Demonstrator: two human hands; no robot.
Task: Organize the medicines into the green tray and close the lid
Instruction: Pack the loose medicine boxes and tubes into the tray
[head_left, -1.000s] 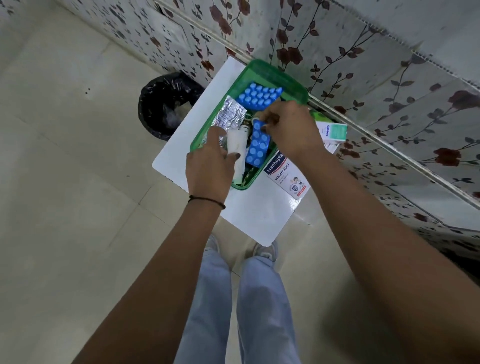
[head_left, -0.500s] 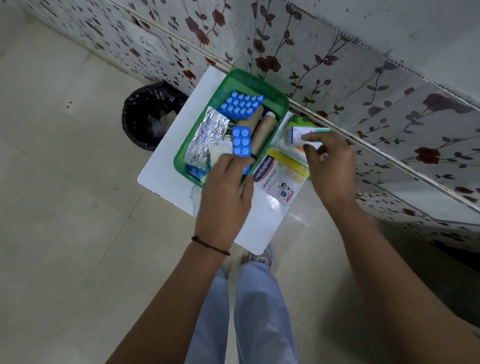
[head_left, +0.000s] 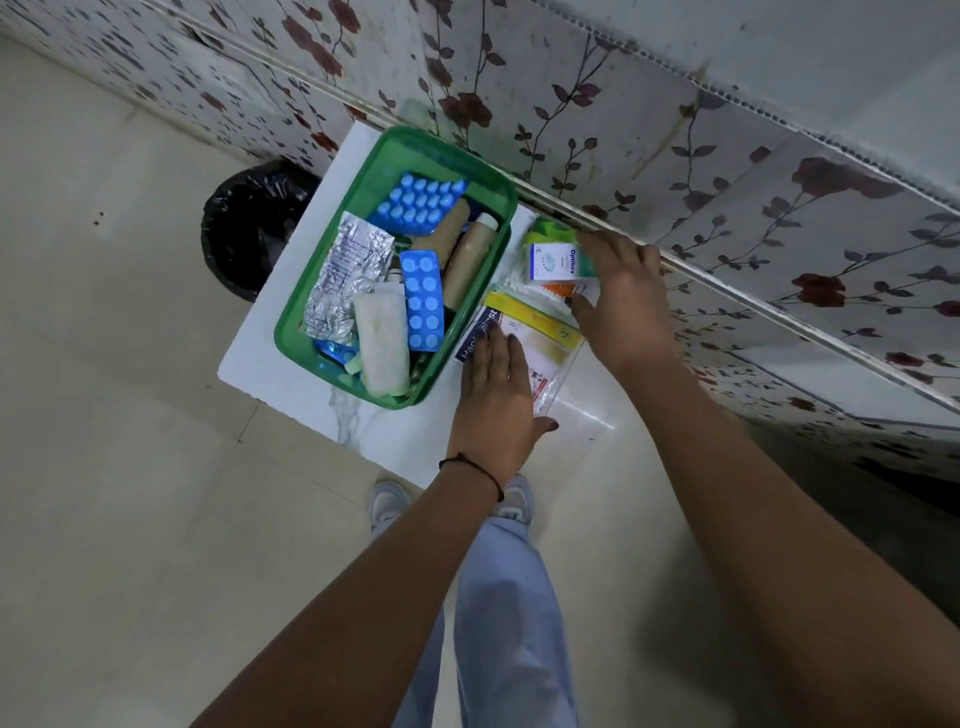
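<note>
The green tray (head_left: 291, 322) stands on a white table (head_left: 322, 208) and holds blue blister packs (head_left: 425, 304), a silver foil strip (head_left: 345, 270), a white tube (head_left: 382, 338) and brown bottles (head_left: 467, 260). To the tray's right lie a plaster packet (head_left: 540, 338) and a small white and green box (head_left: 553, 257). My left hand (head_left: 496, 395) lies flat on the plaster packet, fingers apart. My right hand (head_left: 623, 301) grips the small box between thumb and fingers. No lid is clearly in view.
A black-lined bin (head_left: 254, 223) stands on the floor left of the table. A floral-papered wall (head_left: 675, 156) runs along the table's far side. My legs and shoes (head_left: 387, 504) are below the table's near edge.
My left hand left the tray and moved right onto the plaster packet. My right hand moved from the blue blister pack to the small box and closed on it.
</note>
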